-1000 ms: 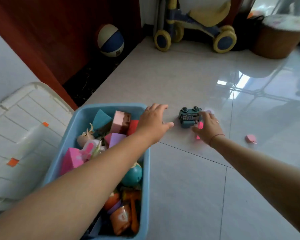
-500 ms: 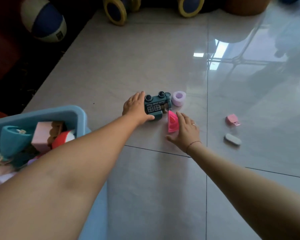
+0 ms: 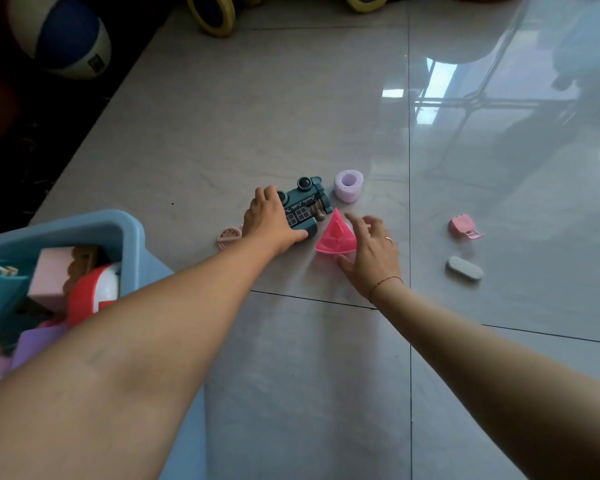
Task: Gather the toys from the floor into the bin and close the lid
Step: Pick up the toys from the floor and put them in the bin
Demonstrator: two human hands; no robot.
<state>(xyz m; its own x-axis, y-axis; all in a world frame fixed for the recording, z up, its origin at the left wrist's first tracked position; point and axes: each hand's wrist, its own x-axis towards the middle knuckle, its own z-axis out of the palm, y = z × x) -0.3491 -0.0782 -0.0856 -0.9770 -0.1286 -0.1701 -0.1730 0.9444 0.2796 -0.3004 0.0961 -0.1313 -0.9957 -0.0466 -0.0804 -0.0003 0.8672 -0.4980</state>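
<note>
The left hand (image 3: 272,221) is gripping the teal train (image 3: 305,206) on the floor (image 3: 291,358). The right hand (image 3: 371,252), fingers loosely spread and holding nothing, is hovering by the pink wedge (image 3: 336,239). The ring (image 3: 348,185), disc (image 3: 227,235), clip (image 3: 463,228) and grey block (image 3: 463,268) are lying ungathered. The bin (image 3: 118,230) is holding many toys, and its lid is out of view.

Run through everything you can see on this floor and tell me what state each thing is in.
bin: open, no lid on, toys inside.
left hand: grips the teal toy.
teal toy: held, on the floor.
right hand: open, fingers spread beside the pink wedge.
pink wedge: on the floor, not gripped.
purple ring: upright, hole up, untouched.
grey oval: lying flat, untouched.
</note>
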